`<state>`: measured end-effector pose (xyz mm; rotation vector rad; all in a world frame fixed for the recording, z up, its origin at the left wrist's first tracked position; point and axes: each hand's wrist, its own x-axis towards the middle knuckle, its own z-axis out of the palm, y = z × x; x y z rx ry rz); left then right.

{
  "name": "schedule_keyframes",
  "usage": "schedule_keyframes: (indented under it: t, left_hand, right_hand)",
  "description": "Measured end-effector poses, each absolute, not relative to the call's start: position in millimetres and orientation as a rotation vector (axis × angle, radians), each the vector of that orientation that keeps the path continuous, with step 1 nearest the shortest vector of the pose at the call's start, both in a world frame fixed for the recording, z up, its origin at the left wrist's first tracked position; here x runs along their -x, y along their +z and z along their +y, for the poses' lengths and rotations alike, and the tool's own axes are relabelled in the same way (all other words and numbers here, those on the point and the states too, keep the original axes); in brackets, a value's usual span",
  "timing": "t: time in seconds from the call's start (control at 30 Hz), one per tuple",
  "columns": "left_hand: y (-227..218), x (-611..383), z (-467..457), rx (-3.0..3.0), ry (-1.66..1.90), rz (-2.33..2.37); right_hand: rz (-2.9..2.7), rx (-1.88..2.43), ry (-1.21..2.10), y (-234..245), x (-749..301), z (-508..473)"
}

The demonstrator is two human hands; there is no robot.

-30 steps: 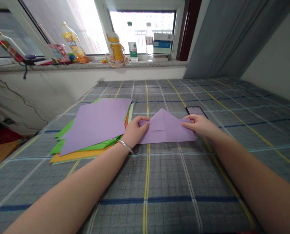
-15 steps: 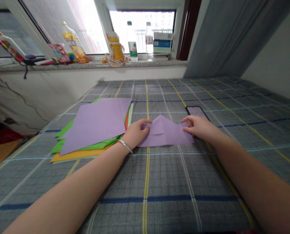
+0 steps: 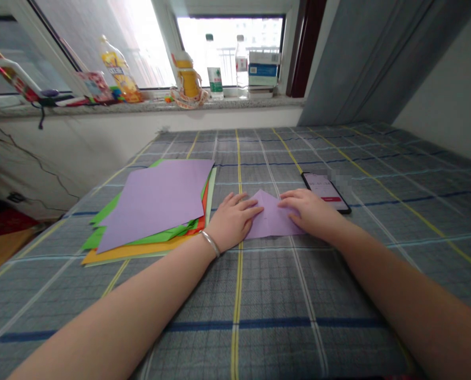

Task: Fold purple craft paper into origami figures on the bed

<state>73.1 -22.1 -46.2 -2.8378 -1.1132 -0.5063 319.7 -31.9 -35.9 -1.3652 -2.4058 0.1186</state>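
A folded sheet of purple paper [image 3: 267, 224] lies on the checked cloth, its top coming to a point between my hands. My left hand [image 3: 233, 219] rests palm down over the paper's left part, fingers stretched toward the middle. On the right side, my right hand [image 3: 308, 211] presses the paper with its fingers laid out and the thumb slightly apart. Both hands cover the paper's outer edges, so the folds there are hidden. Just beyond my right hand is a phone [image 3: 330, 198] with a lit screen.
To the left lies a stack of coloured paper [image 3: 160, 203], purple on top, with green, orange and red edges showing. The checked cloth [image 3: 203, 295] spreads under everything. Along the windowsill [image 3: 148, 106] stand bottles [image 3: 214, 74], a yellow cup [image 3: 188, 79] and boxes [image 3: 262, 71].
Both hands have moved inward over the paper, going from pinching its sides to lying flat on it. The right flap is now folded toward the middle. More of the phone shows.
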Motion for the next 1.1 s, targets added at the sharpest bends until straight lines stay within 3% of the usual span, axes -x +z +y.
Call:
schedule_keyframes:
  t: [0.47, 0.8, 1.1]
  left_hand:
    - [-43, -73, -32, 2.988, -0.214, -0.961]
    - [-40, -76, -27, 2.928, -0.182, -0.647]
    - [-39, -82, -37, 2.791, -0.219, -0.687]
  right_hand:
    - [-2.587, 1.234, 0.404, -42, -315, -43]
    - [-2.729, 1.405, 0.103, -17, -311, -55]
    - [-2.719, 1.519, -0.079, -8, -300, -63]
